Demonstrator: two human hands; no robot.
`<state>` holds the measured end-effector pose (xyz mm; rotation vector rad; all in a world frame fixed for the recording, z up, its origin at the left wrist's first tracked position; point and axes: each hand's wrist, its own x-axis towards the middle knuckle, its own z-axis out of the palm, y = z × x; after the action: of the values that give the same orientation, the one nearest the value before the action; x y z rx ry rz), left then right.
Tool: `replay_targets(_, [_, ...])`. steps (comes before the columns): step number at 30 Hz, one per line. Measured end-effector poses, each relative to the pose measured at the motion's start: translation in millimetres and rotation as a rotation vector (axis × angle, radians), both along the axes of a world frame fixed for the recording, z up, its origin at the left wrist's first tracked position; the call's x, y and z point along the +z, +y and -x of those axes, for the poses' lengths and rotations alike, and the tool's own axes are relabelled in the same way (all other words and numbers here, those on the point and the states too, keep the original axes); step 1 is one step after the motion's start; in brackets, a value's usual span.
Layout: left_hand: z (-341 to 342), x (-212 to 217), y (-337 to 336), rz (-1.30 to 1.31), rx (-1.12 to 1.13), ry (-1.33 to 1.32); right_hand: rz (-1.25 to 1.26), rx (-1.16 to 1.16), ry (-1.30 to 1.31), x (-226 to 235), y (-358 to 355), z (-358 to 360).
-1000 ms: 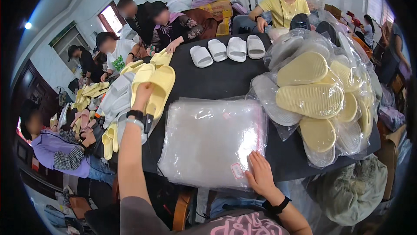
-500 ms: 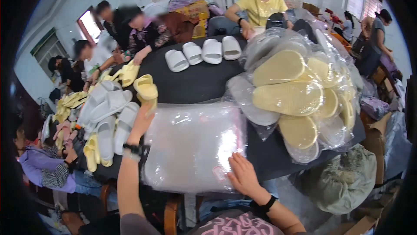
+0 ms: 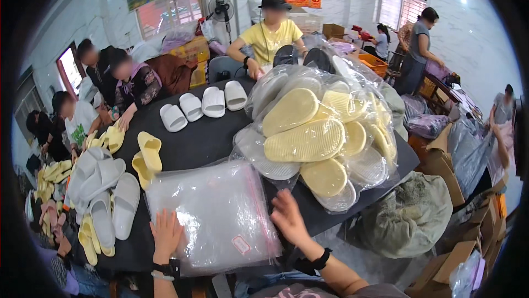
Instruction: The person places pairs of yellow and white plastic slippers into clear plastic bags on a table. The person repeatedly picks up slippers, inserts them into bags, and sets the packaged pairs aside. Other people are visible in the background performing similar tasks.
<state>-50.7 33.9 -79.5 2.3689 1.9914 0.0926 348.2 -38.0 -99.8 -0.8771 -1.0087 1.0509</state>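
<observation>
on the black table, our left hand lies flat on the clear bag stack, fingers extended, gripping nothing; our right hand is at the stack's right edge, fingers loosely parted, can't tell if touching. yellow slippers sit by the stack's far left corner. risk: slick film could slide if our left palm pushes; the bagged pile might topple if our right hand bumps it.

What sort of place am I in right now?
Probably a small packing workshop: a stack of clear plastic bags, a heap of bagged slippers and a row of loose slippers share a black table.
</observation>
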Motion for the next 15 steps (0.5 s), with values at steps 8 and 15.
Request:
replay_targets(8, [-2.6, 3.5, -3.7, 0.037, 0.007, -0.035, 0.01, -0.258, 0.594, 57.1, 78.6, -42.3])
replay_targets(15, [9.0, -11.7, 3.7, 0.082, 0.022, -0.063, -0.051, -0.589, 0.585, 61.5, 119.5, -24.2])
